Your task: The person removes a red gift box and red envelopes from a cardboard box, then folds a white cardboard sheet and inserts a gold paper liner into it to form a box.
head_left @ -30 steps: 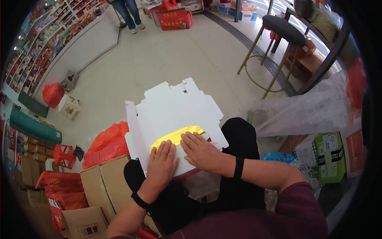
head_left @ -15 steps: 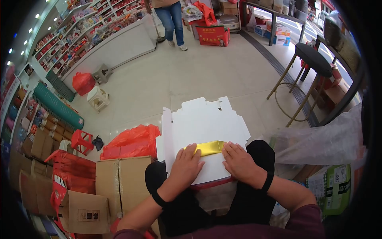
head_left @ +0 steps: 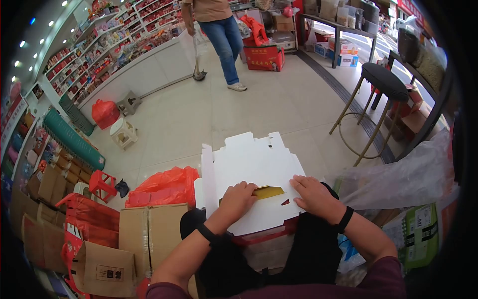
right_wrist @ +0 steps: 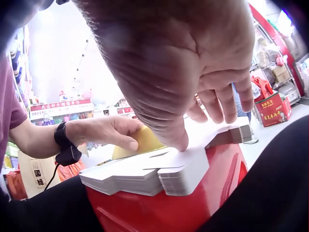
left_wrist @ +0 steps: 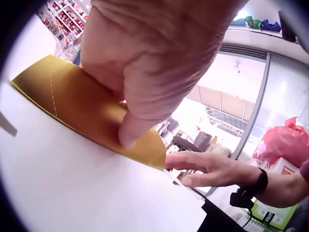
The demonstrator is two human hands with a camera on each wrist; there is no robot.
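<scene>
"Above the lap, where is the glossy golden-yellow card strip (head_left: 269, 192)?"

"On the white notched cardboard sheet (head_left: 249, 164), tilted up from it. The left hand (head_left: 236, 203) pinches it, thumb against its face. The right hand (head_left: 318, 199) is released, fingers extended, touching the sheet's right edge."

"How much room around the edges?"

"Pale tiled floor (head_left: 199, 122) spreads past the stepped far edge. At the left, the brown cardboard box (head_left: 169, 224) and crumpled red plastic bag (head_left: 167, 187) sit near. Below, layered white card edges (right_wrist: 137, 183) rest on a shiny red support (right_wrist: 145, 210)."

"And what's hidden?"

"In the head view, the left hand covers part of the strip; in the left wrist view, its fingertips are out of sight behind it. The red support is partly cut off, its full shape hard to make out"
</scene>
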